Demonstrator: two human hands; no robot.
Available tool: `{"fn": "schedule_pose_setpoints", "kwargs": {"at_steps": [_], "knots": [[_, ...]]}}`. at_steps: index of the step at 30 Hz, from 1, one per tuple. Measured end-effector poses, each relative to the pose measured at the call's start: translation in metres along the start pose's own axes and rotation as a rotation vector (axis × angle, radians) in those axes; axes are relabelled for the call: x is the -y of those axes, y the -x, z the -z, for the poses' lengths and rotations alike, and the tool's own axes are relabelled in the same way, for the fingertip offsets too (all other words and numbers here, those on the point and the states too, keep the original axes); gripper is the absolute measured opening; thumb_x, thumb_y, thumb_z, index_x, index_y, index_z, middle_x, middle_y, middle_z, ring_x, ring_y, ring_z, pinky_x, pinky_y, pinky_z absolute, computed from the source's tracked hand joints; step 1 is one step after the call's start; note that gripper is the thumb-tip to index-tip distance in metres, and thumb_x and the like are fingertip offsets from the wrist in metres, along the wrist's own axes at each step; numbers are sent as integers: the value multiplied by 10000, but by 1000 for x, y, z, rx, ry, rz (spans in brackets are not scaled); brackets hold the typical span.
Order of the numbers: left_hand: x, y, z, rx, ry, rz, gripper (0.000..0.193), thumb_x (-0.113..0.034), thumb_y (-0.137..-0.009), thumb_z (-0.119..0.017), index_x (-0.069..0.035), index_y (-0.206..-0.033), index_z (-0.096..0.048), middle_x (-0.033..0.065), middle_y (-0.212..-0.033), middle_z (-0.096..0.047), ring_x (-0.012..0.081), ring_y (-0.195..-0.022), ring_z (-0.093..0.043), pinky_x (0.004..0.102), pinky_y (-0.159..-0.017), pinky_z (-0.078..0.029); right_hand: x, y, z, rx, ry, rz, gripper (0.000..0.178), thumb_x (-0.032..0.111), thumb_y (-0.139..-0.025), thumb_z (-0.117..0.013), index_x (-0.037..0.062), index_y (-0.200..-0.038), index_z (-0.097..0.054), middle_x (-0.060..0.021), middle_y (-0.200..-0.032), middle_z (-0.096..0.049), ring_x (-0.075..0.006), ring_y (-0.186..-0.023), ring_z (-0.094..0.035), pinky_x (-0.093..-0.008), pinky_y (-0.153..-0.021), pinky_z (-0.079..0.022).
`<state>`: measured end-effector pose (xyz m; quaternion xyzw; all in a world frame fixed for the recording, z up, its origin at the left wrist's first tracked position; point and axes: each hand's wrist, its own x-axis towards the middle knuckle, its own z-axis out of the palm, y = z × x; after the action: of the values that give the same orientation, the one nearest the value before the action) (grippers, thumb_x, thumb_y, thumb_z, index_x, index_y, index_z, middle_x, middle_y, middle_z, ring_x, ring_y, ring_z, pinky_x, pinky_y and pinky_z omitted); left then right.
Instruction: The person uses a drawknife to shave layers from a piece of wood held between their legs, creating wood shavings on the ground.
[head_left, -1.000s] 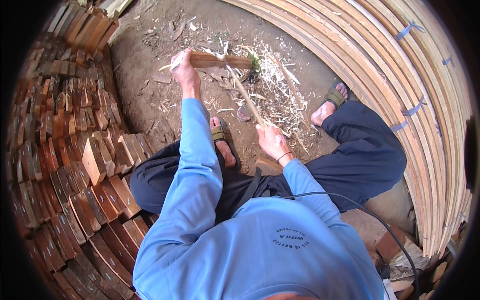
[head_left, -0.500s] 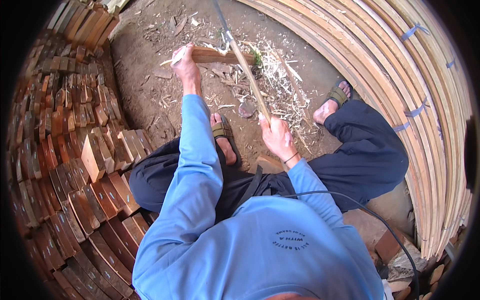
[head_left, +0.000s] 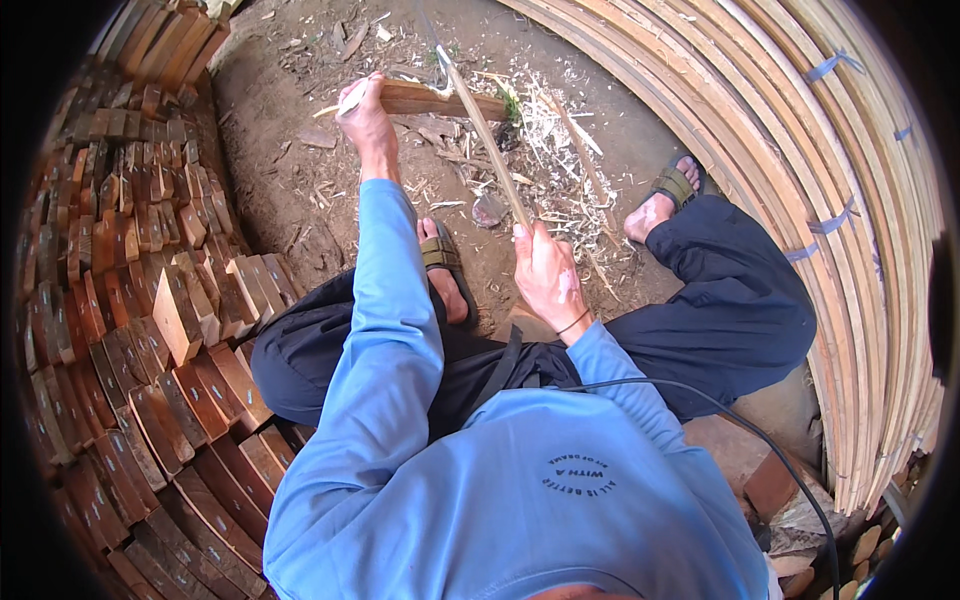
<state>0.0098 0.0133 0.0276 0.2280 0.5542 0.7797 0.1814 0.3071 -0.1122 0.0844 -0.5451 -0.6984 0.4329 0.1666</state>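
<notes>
My left hand (head_left: 368, 128) is closed around the near end of a short brown wooden piece (head_left: 422, 98), whose pale end sticks out past the fingers to the left. The piece lies tilted just above the littered ground. My right hand (head_left: 550, 275) grips the lower end of a long, pale wooden handle (head_left: 487, 142). At its far end sits a thin metal blade (head_left: 428, 22), smeared by motion, so its shape is hard to tell. The handle crosses over the wooden piece in this view; I cannot tell whether they touch. A pale shaving (head_left: 443, 88) curls at the wood beside the handle.
Pale shavings (head_left: 560, 150) cover the dirt ground (head_left: 270, 120) between my sandalled feet. Stacked wooden blocks (head_left: 150, 330) rise on the left. Long planks (head_left: 760, 130) tied with blue strips (head_left: 833, 66) curve along the right. A black cable (head_left: 740, 425) runs by my right side.
The long-handled tool has shifted slightly away from me and to the left, and its blade is now blurred. Both hands keep their grips. The left hand has moved only a little.
</notes>
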Motion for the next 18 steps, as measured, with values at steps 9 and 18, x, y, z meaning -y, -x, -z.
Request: {"fn": "schedule_pose_setpoints", "kwargs": {"at_steps": [9, 18], "knots": [[10, -7, 12, -25, 20, 4, 146, -64, -800, -735, 9, -910, -675, 68, -913, -679, 136, -856, -627, 266, -829, -479, -8, -16, 2, -2, 68, 120, 472, 304, -1005, -472, -74, -762, -617, -262, -639, -587, -427, -631, -622, -504, -609, -475], [1, -6, 5, -10, -68, -59, 164, -62, -789, -742, 16, -917, -676, 70, -902, -672, 151, -849, -625, 281, -823, -482, 3, -26, 13, 10, 28, 43, 398, 270, -996, -486, -53, -808, -623, -286, -650, -585, -451, -655, -610, -516, -612, -465]]}}
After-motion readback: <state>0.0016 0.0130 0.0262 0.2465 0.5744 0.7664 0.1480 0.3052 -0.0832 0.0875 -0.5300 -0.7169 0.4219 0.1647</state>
